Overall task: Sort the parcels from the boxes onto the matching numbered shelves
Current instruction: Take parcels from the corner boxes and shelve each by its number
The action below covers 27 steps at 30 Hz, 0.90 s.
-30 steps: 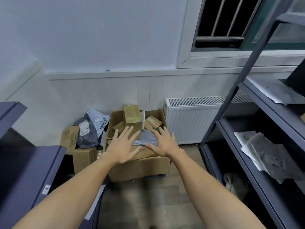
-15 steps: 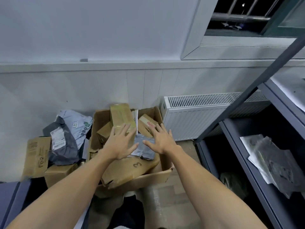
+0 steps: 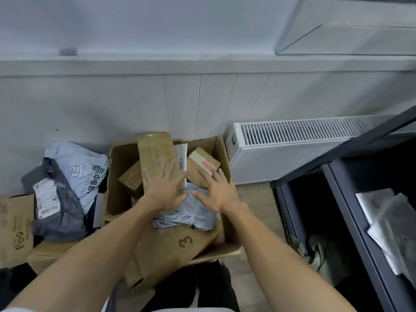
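Observation:
An open cardboard box (image 3: 221, 152) on the floor holds several parcels. My left hand (image 3: 164, 188) lies flat, fingers straight, on a tall taped brown parcel (image 3: 155, 152) standing at the back. My right hand (image 3: 217, 192) hovers open over a grey plastic mailer (image 3: 191, 212), its fingertips near a small brown carton with red print (image 3: 202, 161). A white envelope labelled 30 (image 3: 182, 154) stands between the parcels. Under the mailer lies a brown parcel marked 3 (image 3: 180, 244).
To the left, a second box (image 3: 15, 226) carries a pale mailer marked 04 (image 3: 83, 170) and a dark grey mailer (image 3: 58, 208). A white radiator (image 3: 288, 152) lines the wall. Dark shelving (image 3: 351, 212) on the right holds flat silver packets (image 3: 389, 219).
I have leaned closer over the box. Both hands have moved forward and down; the left now rests on the tall brown parcel and the right is above the grey mailer.

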Motion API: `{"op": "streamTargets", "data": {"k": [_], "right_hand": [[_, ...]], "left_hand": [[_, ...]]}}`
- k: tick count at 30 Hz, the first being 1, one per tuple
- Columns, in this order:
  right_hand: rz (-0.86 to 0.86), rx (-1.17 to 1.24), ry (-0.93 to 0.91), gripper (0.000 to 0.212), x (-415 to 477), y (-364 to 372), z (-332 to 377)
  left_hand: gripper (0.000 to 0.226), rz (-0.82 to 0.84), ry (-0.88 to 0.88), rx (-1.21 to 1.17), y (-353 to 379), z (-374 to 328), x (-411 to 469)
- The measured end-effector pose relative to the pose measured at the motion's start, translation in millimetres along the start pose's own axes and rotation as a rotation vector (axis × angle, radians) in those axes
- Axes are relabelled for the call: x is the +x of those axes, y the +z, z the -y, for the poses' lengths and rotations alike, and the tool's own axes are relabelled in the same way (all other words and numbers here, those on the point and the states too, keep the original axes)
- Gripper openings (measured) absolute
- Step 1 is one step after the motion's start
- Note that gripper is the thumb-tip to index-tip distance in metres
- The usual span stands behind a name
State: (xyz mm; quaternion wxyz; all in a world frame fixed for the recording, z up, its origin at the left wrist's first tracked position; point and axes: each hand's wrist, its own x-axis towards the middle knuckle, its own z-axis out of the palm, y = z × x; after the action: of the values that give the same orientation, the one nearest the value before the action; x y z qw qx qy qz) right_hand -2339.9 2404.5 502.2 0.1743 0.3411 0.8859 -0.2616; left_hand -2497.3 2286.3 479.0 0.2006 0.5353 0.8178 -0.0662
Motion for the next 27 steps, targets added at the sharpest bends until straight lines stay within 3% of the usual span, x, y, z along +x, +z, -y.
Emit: {"op": "streamTargets", "data": {"k": [6, 11, 15, 20, 25, 27], "right_hand": [[0.083, 0.018, -0.028, 0.082, 28.4, 24.4, -19.3], [0.111, 0.026, -0.074, 0.078, 28.9, 29.7, -19.7], [0.136, 0.01, -0.112, 0.075, 21.4, 30.0, -13.1], [0.159, 0.001, -0.131, 0.072, 15.8, 27.7, -1.5], [0.158, 0.017, -0.125, 0.065, 14.4, 30.0, 8.6], [0.161, 0.02, -0.103, 0.063, 13.3, 29.1, 7.1]], "left_hand": [[0.081, 0.098, -0.213, -0.105, 16.6, -4.2, 10.0], [0.042, -0.03, -0.395, -0.344, 28.0, 13.8, -8.6], [0.04, -0.102, -0.464, -0.432, 43.4, 30.3, -28.2], [0.055, -0.189, -0.368, -0.469, 46.3, 44.3, -50.3], [0.055, -0.252, 0.014, -0.341, 44.5, 2.3, -62.7], [0.062, -0.396, -0.248, -0.367, 49.8, -5.7, -66.1]]}}
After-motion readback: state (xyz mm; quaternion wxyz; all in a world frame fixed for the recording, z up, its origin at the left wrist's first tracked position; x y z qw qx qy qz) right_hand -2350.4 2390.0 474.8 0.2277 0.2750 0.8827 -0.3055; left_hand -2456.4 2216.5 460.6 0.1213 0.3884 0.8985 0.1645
